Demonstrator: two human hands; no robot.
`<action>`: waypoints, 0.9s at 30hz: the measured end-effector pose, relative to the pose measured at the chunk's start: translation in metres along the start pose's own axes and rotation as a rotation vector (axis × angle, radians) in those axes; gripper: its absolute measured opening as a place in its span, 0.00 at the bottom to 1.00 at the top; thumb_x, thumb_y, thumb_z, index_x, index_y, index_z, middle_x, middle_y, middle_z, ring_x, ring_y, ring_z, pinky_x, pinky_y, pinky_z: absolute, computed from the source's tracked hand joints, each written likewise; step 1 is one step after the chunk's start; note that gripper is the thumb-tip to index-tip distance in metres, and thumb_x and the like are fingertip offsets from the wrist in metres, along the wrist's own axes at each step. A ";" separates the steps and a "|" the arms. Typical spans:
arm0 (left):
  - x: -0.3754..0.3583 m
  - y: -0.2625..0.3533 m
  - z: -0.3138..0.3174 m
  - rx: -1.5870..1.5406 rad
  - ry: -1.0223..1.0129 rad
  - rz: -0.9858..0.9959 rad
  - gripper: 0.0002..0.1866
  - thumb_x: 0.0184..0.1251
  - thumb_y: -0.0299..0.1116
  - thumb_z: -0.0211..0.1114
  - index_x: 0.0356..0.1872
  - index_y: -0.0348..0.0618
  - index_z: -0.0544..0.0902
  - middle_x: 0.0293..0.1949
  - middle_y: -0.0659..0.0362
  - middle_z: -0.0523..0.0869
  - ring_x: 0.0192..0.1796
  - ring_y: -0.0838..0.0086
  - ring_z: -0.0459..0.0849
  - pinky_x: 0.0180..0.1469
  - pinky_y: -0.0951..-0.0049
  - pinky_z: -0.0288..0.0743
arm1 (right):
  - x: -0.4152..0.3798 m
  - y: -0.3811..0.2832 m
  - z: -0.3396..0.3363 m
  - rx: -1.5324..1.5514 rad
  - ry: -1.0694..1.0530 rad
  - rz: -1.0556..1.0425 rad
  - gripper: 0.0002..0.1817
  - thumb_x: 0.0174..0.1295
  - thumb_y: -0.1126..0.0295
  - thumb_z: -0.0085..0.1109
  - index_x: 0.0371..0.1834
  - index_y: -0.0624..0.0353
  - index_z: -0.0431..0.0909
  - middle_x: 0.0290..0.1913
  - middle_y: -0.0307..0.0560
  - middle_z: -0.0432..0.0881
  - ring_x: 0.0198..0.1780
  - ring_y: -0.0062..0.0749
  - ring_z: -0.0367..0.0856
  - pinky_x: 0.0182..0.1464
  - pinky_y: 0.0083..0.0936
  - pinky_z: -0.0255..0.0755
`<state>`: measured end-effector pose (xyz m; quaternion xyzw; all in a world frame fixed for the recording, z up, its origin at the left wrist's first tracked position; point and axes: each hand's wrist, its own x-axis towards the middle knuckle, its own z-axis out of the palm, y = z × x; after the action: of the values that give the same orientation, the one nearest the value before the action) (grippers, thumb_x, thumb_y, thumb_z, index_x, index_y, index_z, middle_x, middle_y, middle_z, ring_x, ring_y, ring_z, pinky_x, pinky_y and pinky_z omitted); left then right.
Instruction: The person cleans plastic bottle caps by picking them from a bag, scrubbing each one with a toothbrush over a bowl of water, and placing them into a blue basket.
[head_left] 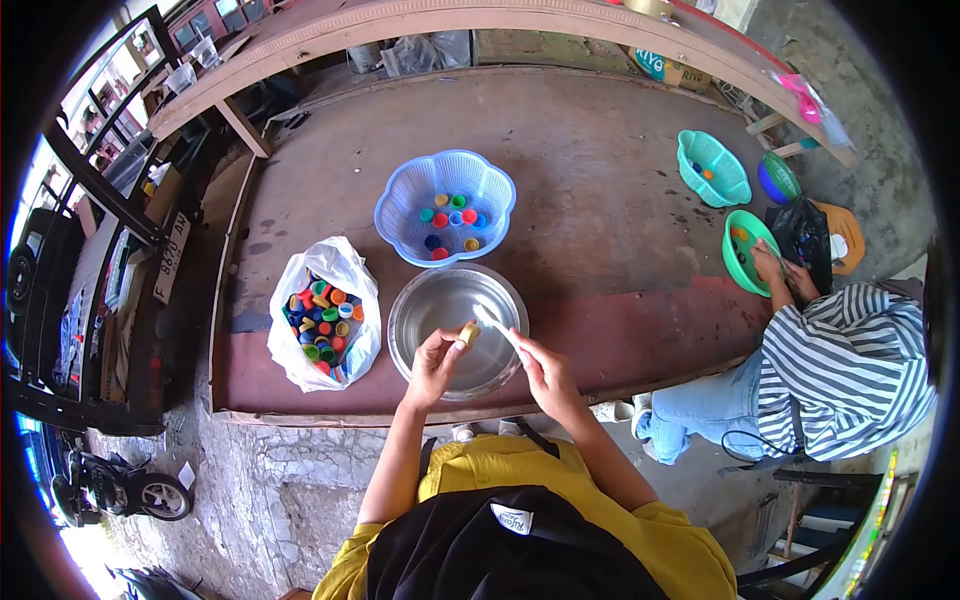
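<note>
My left hand (433,366) pinches a yellow bottle cap (468,334) above the near side of a metal bowl (404,345). In my right hand (547,377) is a white brush (497,325), its head over the bowl, a little right of the cap. The bowl seems to hold clear liquid. Just behind it, a blue plastic basket (400,200) holds several caps in red, green, blue and yellow. A white plastic bag (364,290) full of mixed coloured caps lies open to the left of the bowl.
At the right, a person in a striped top (850,350) has their hands at a green bowl (736,265). Behind it stand a teal basket (714,168) and a ball (778,178). A black bag (802,240) lies beside them. A wooden beam (430,25) crosses the table's far side.
</note>
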<state>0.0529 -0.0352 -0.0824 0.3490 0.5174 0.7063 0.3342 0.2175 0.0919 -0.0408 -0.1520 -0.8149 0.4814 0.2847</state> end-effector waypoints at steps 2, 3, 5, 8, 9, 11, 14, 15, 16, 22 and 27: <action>0.000 -0.014 -0.006 -0.227 0.012 -0.052 0.05 0.72 0.27 0.52 0.42 0.40 0.75 0.53 0.53 0.80 0.54 0.72 0.79 0.60 0.68 0.71 | -0.002 -0.002 0.008 0.076 -0.015 -0.005 0.18 0.65 0.82 0.47 0.58 0.65 0.72 0.47 0.55 0.82 0.42 0.28 0.82 0.43 0.19 0.72; 0.001 -0.010 -0.001 -0.314 0.042 -0.078 0.05 0.73 0.28 0.51 0.42 0.41 0.75 0.52 0.54 0.80 0.55 0.71 0.78 0.61 0.66 0.70 | 0.000 0.002 0.010 0.066 0.011 0.010 0.18 0.64 0.82 0.48 0.58 0.63 0.72 0.45 0.56 0.82 0.41 0.30 0.83 0.42 0.20 0.73; 0.005 0.004 0.014 -0.489 0.108 -0.126 0.06 0.74 0.31 0.51 0.42 0.42 0.75 0.51 0.55 0.80 0.56 0.70 0.77 0.63 0.61 0.69 | 0.006 0.010 0.012 0.045 0.058 0.035 0.20 0.64 0.80 0.49 0.59 0.59 0.72 0.41 0.59 0.82 0.38 0.34 0.85 0.39 0.21 0.73; 0.004 -0.001 0.012 -0.694 0.117 -0.230 0.07 0.73 0.35 0.51 0.41 0.44 0.74 0.58 0.55 0.76 0.66 0.65 0.69 0.67 0.54 0.63 | 0.008 -0.005 0.016 0.009 0.048 -0.029 0.22 0.62 0.82 0.48 0.61 0.59 0.71 0.40 0.60 0.81 0.39 0.44 0.84 0.40 0.27 0.75; 0.005 -0.003 0.013 -0.766 0.111 -0.265 0.07 0.73 0.35 0.51 0.41 0.44 0.74 0.60 0.55 0.74 0.68 0.64 0.66 0.68 0.53 0.62 | 0.008 -0.007 0.016 -0.014 0.029 -0.036 0.22 0.62 0.82 0.48 0.61 0.59 0.71 0.40 0.60 0.81 0.38 0.46 0.83 0.40 0.29 0.75; 0.006 -0.007 0.014 -0.769 0.119 -0.303 0.13 0.73 0.38 0.50 0.51 0.43 0.72 0.63 0.53 0.71 0.69 0.65 0.64 0.68 0.54 0.62 | 0.008 0.010 0.017 -0.038 0.061 -0.003 0.24 0.61 0.82 0.48 0.62 0.56 0.70 0.37 0.59 0.80 0.36 0.50 0.81 0.38 0.33 0.74; 0.009 0.009 0.021 -0.807 0.220 -0.381 0.16 0.74 0.38 0.49 0.56 0.42 0.71 0.63 0.52 0.71 0.67 0.65 0.67 0.68 0.56 0.62 | 0.012 0.004 0.013 -0.119 0.065 -0.075 0.26 0.59 0.82 0.49 0.62 0.54 0.70 0.36 0.58 0.80 0.35 0.50 0.80 0.37 0.35 0.74; 0.011 0.011 0.021 -0.822 0.241 -0.386 0.16 0.74 0.37 0.48 0.56 0.41 0.71 0.62 0.52 0.72 0.65 0.66 0.69 0.68 0.56 0.62 | 0.009 0.005 0.013 -0.139 0.036 -0.070 0.26 0.59 0.82 0.49 0.63 0.54 0.70 0.36 0.58 0.80 0.35 0.50 0.80 0.37 0.35 0.74; 0.014 0.011 0.020 -0.838 0.259 -0.387 0.15 0.74 0.36 0.48 0.55 0.41 0.72 0.62 0.51 0.73 0.64 0.66 0.71 0.68 0.56 0.63 | 0.009 0.006 0.013 -0.162 0.008 -0.069 0.26 0.58 0.82 0.48 0.63 0.54 0.70 0.37 0.58 0.80 0.35 0.50 0.80 0.37 0.35 0.74; 0.023 0.009 0.024 -0.940 0.425 -0.542 0.19 0.74 0.36 0.47 0.60 0.38 0.67 0.61 0.50 0.73 0.65 0.63 0.70 0.68 0.56 0.64 | 0.017 0.010 0.009 -0.205 0.009 -0.052 0.22 0.61 0.83 0.48 0.60 0.59 0.73 0.31 0.56 0.77 0.31 0.44 0.80 0.35 0.28 0.73; 0.024 0.011 0.024 -1.023 0.349 -0.513 0.19 0.74 0.35 0.47 0.60 0.36 0.67 0.61 0.49 0.73 0.65 0.62 0.70 0.67 0.58 0.66 | 0.021 0.015 0.011 -0.219 0.025 -0.035 0.28 0.59 0.80 0.50 0.64 0.48 0.69 0.31 0.52 0.76 0.31 0.47 0.79 0.33 0.36 0.73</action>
<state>0.0588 -0.0059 -0.0626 -0.1136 0.2264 0.8093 0.5299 0.1942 0.1028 -0.0512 -0.1738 -0.8616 0.3825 0.2849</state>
